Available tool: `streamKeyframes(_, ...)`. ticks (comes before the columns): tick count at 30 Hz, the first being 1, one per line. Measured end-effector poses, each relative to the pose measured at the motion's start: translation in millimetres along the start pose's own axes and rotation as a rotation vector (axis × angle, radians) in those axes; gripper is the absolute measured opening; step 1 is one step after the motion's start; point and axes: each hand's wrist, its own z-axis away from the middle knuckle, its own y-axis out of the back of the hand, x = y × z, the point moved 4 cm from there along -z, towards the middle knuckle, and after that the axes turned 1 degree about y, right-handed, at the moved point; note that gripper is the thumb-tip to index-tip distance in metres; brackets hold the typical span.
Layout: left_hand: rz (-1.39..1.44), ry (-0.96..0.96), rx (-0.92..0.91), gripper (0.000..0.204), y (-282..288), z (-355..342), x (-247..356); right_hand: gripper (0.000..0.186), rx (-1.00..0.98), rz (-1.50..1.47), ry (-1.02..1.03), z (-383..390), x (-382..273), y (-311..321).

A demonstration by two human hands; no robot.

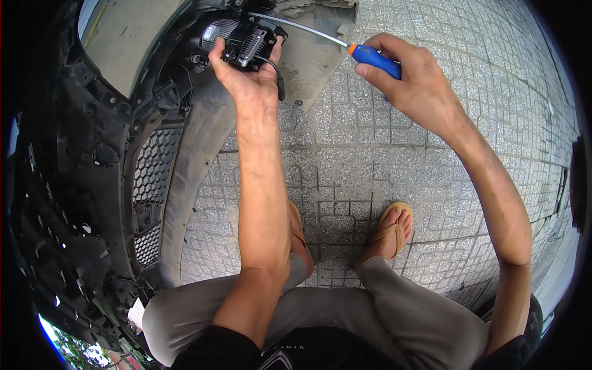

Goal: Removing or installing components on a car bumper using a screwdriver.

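My left hand [245,73] grips a small black finned lamp unit [248,42] with a black cable hanging from it, held against the inner side of a black car bumper [92,203]. My right hand [410,77] is closed on the blue handle of a screwdriver [374,59]. Its long metal shaft runs up and left, and its tip reaches the top of the lamp unit. Both forearms come up from the lower edge.
The bumper lies face down along the left, showing a honeycomb grille [150,185] and its grey lower lip [197,154]. Grey patterned paving stones [357,154] cover the ground. My feet in sandals [394,231] rest on it below my knees.
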Motion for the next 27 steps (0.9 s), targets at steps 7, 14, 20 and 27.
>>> streamKeyframes(7,0.008,-0.009,-0.008,0.062,-1,0,1,0.039,-0.002,-0.027,-0.01,-1,2,1)
streamKeyframes(14,0.014,-0.005,-0.013,0.06,1,-1,-1,0.04,-0.319,-0.502,-0.298,-5,16,-1)
streamKeyframes(20,-0.006,-0.007,-0.023,0.059,-4,2,-3,0.041,0.051,0.22,0.155,1,1,-4)
streamKeyframes(27,0.005,-0.002,-0.009,0.058,0,0,1,0.043,-0.061,-0.073,0.002,-7,7,-2)
